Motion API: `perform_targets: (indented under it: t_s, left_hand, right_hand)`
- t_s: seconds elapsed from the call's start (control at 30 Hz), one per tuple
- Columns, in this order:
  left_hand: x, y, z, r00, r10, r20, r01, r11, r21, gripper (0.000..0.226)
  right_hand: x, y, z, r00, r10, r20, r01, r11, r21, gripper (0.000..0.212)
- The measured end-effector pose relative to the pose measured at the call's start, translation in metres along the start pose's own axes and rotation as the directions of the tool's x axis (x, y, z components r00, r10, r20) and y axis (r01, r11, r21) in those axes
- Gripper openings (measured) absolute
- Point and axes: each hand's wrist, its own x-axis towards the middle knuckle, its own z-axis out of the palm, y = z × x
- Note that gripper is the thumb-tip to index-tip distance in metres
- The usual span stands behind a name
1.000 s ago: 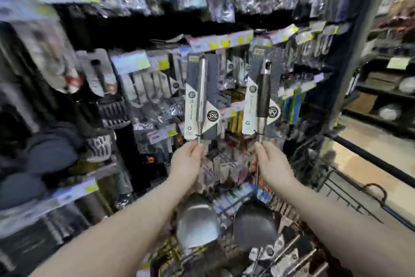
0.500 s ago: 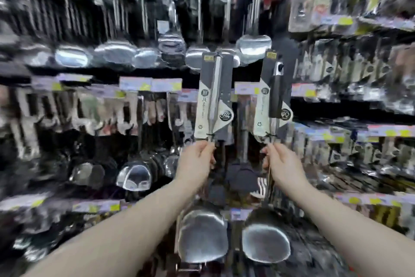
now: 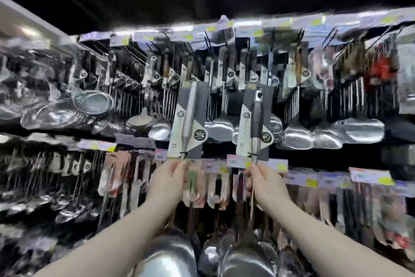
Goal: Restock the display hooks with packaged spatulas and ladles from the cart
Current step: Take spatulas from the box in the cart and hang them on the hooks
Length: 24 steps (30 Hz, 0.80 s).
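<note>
Hands up in front of a display wall packed with hanging kitchen tools, one packaged utensil in each.

Left hand: fingers curled, thumb and fingertips pinching the thin shaft of a steel-handled utensil just under its grey-and-white card.

Right hand: same pinch on the shaft of a black-handled utensil, again right below the card.

Holds both packages upright, handle ends up, cards directly above the hands, side by side but apart, each leaning a little to the right. Shiny heads of the two utensils low at the bottom edge, beneath the hands; too blurred to tell spatula from ladle.

Behind the cards, a row of hung steel spatulas and ladles on wire display hooks; tops of the two held cards lower than those hooks and in front of the hung stock. Strip of price labels just behind the fingertips. More packaged tools hanging below that strip, blurred.
</note>
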Motion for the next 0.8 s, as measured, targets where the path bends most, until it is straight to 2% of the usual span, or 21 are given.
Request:
perform_targets:
  t_s: [0.07, 0.27, 0.4, 0.57, 0.8]
  left_hand:
    - [0.017, -0.004, -0.007, 1.0, 0.007, -0.018, -0.007, 0.999, 0.031, 0.029]
    - [0.083, -0.03, -0.006, 0.996, 0.0, -0.086, 0.002, 1.0, 0.025, 0.028]
    - [0.133, -0.037, 0.008, 0.996, 0.026, -0.081, -0.023, 0.999, 0.034, 0.026]
    - [0.192, -0.048, 0.037, 0.99, 0.088, -0.107, -0.091, 0.996, -0.019, 0.032]
    - [0.246, -0.05, 0.068, 0.983, 0.141, -0.121, -0.148, 0.987, -0.055, 0.036]
  right_hand:
    - [0.018, -0.006, 0.008, 0.999, -0.032, 0.001, 0.032, 0.999, -0.005, 0.036]
    - [0.082, -0.009, 0.041, 0.999, -0.05, -0.012, 0.052, 0.989, 0.136, 0.034]
    - [0.132, -0.012, 0.058, 0.996, -0.089, 0.021, 0.083, 0.978, 0.193, 0.029]
    - [0.197, -0.015, 0.068, 0.983, -0.17, -0.064, 0.177, 0.974, 0.138, 0.035]
    - [0.254, -0.02, 0.068, 0.957, -0.266, -0.113, 0.274, 0.96, 0.061, 0.035]
